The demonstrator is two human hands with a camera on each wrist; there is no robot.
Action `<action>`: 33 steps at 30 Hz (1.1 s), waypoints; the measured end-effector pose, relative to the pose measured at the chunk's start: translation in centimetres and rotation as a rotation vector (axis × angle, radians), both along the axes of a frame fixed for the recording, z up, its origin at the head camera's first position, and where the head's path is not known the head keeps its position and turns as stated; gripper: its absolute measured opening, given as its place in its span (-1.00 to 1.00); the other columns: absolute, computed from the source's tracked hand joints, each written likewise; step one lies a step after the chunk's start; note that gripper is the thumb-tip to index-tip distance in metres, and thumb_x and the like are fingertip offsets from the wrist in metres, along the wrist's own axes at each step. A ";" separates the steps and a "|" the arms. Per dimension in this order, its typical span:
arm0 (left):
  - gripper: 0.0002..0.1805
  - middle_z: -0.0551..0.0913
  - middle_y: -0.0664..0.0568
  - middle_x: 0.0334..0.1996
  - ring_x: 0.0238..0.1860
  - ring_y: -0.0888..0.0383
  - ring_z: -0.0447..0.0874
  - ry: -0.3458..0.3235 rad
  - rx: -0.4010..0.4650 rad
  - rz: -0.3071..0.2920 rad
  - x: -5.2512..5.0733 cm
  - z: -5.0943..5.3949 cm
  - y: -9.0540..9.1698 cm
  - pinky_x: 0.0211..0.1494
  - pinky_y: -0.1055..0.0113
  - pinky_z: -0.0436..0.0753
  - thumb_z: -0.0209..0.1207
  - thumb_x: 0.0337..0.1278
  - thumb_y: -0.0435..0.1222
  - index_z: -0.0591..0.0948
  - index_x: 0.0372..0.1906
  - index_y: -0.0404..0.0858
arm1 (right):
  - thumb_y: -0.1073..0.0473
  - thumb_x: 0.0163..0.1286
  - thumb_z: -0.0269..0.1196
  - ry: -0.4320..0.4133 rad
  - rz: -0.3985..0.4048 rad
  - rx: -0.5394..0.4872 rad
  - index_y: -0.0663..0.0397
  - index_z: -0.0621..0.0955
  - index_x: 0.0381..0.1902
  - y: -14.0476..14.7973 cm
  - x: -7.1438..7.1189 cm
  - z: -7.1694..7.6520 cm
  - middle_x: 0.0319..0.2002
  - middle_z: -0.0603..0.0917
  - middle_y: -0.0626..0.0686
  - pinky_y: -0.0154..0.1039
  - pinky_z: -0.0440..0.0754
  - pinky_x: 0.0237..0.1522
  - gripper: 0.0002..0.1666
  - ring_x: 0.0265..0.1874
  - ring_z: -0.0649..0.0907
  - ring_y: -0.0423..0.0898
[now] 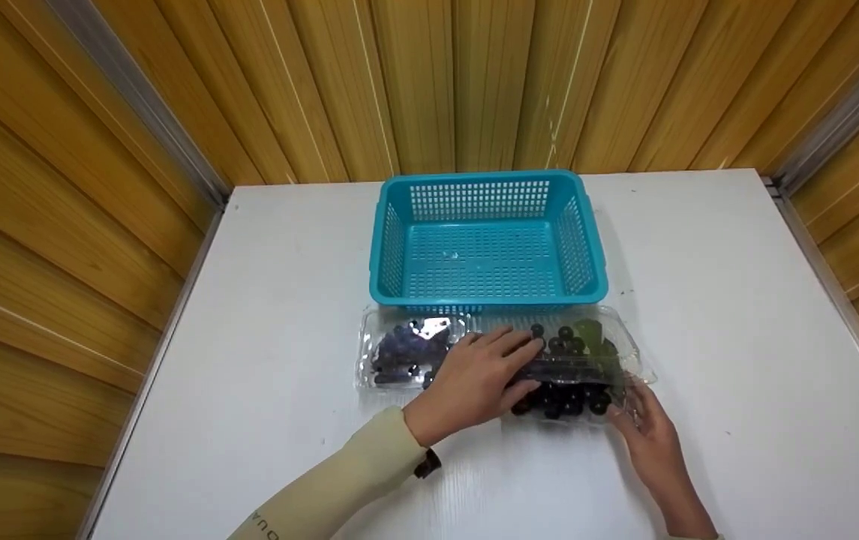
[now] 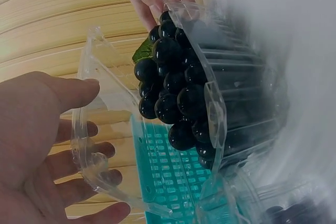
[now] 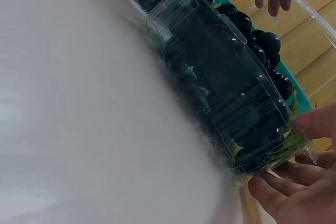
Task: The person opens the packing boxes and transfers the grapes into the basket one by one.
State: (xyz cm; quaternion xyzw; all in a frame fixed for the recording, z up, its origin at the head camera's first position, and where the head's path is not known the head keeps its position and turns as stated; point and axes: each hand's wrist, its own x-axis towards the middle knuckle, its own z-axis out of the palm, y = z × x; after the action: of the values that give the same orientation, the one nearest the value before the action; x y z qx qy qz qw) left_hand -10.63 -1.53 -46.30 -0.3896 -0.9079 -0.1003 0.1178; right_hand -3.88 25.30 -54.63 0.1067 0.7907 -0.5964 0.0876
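Observation:
A clear plastic container (image 1: 564, 409) of dark round grapes (image 2: 178, 87) lies in front of the basket, its clear lid (image 2: 105, 87) raised partway. My left hand (image 1: 474, 379) has the lid's edge between the thumb on one side and the spread fingers (image 2: 79, 166) behind it. At the container's right end, my right hand (image 1: 654, 442) grips the corner, thumb at the rim and fingers (image 3: 283, 184) beneath. Green leaves (image 3: 289, 142) show inside at that end. The left palm is hidden from the head view.
A teal plastic basket (image 1: 489, 301) stands behind the container, nothing inside it. To the left, a closed clear box (image 1: 406, 352) of dark fruit touches or nearly touches the container. The white table (image 1: 279, 300) has wood-patterned walls (image 1: 474, 90) around it.

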 end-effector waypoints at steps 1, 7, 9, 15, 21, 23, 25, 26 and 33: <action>-0.46 0.54 0.08 0.25 0.29 0.07 0.51 -0.002 0.002 0.001 0.0 0.1 0.0 0.22 0.06 0.57 0.03 0.34 0.10 0.46 0.32 -0.02 | 0.04 0.48 0.10 -0.006 0.001 -0.007 0.16 -0.16 0.54 0.0 0.0 0.1 0.53 -0.05 0.28 0.06 0.07 0.44 -0.07 0.51 0.02 0.23; -0.45 0.54 0.09 0.26 0.30 0.08 0.50 -0.009 -0.007 0.019 -0.2 0.4 0.0 0.22 0.02 0.56 -0.02 0.36 0.12 0.44 0.33 0.00 | -0.01 0.49 0.08 -0.016 0.020 0.025 0.11 -0.15 0.55 0.1 0.0 0.3 0.55 -0.08 0.21 -0.03 0.08 0.46 -0.08 0.52 0.00 0.17; -0.45 0.54 0.10 0.26 0.30 0.08 0.50 -0.010 -0.009 0.023 -0.3 0.4 0.0 0.23 0.01 0.55 -0.03 0.36 0.13 0.44 0.34 0.00 | 0.00 0.50 0.07 -0.015 0.029 0.041 0.08 -0.14 0.55 0.1 0.1 0.3 0.55 -0.08 0.18 -0.15 0.11 0.45 -0.10 0.53 0.00 0.15; -0.44 0.53 0.10 0.26 0.30 0.08 0.49 -0.016 -0.006 0.027 -0.5 0.6 0.1 0.26 0.00 0.53 -0.04 0.37 0.13 0.44 0.34 -0.01 | -0.04 0.51 0.05 -0.026 0.045 0.042 0.06 -0.17 0.55 0.2 0.0 0.3 0.55 -0.10 0.17 -0.02 0.09 0.44 -0.09 0.53 -0.01 0.15; -0.44 0.54 0.10 0.26 0.29 0.09 0.50 -0.016 0.005 0.017 -0.6 0.7 0.0 0.28 0.02 0.52 -0.07 0.39 0.12 0.44 0.34 -0.03 | -0.01 0.51 0.05 -0.018 0.052 0.046 0.06 -0.12 0.55 0.2 0.1 0.3 0.55 -0.04 0.17 -0.31 0.22 0.40 -0.13 0.52 0.03 0.13; -0.44 0.55 0.09 0.25 0.29 0.09 0.51 -0.012 0.018 0.013 -0.7 0.7 0.0 0.27 0.03 0.52 -0.07 0.39 0.12 0.44 0.34 -0.04 | 0.01 0.51 0.05 -0.014 0.051 0.038 0.06 -0.11 0.55 0.2 0.2 0.3 0.55 -0.03 0.17 -0.54 0.25 0.30 -0.14 0.52 0.05 0.13; -0.44 0.56 0.08 0.24 0.28 0.10 0.52 -0.009 0.032 0.008 -0.8 0.7 0.0 0.27 0.03 0.53 -0.06 0.39 0.12 0.44 0.34 -0.05 | 0.03 0.51 0.05 -0.007 0.050 0.027 0.07 -0.11 0.55 0.2 0.2 0.2 0.54 -0.02 0.18 -0.70 0.24 0.17 -0.15 0.52 0.05 0.13; -0.44 0.56 0.07 0.24 0.27 0.10 0.52 -0.008 0.038 0.006 -0.9 0.7 0.0 0.26 0.03 0.53 -0.07 0.39 0.12 0.44 0.34 -0.05 | 0.04 0.51 0.05 -0.002 0.050 0.021 0.07 -0.11 0.55 0.2 0.3 0.2 0.54 -0.02 0.18 -0.73 0.24 0.14 -0.15 0.52 0.05 0.13; -0.45 0.59 0.07 0.21 0.24 0.11 0.55 0.007 0.063 0.003 -1.0 0.9 0.1 0.23 0.04 0.56 -0.11 0.41 0.12 0.45 0.33 -0.05 | 0.10 0.51 0.06 0.042 0.036 0.000 0.09 -0.05 0.54 0.1 0.7 0.1 0.53 0.03 0.22 -0.76 0.29 0.07 -0.19 0.49 0.09 0.18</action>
State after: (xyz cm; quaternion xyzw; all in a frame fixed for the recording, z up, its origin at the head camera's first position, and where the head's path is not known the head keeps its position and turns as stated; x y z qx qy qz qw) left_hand -11.68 -1.48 -45.37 -0.3848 -0.9044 -0.1270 0.1334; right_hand -3.21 25.37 -54.57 0.0800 0.7941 -0.5970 0.0816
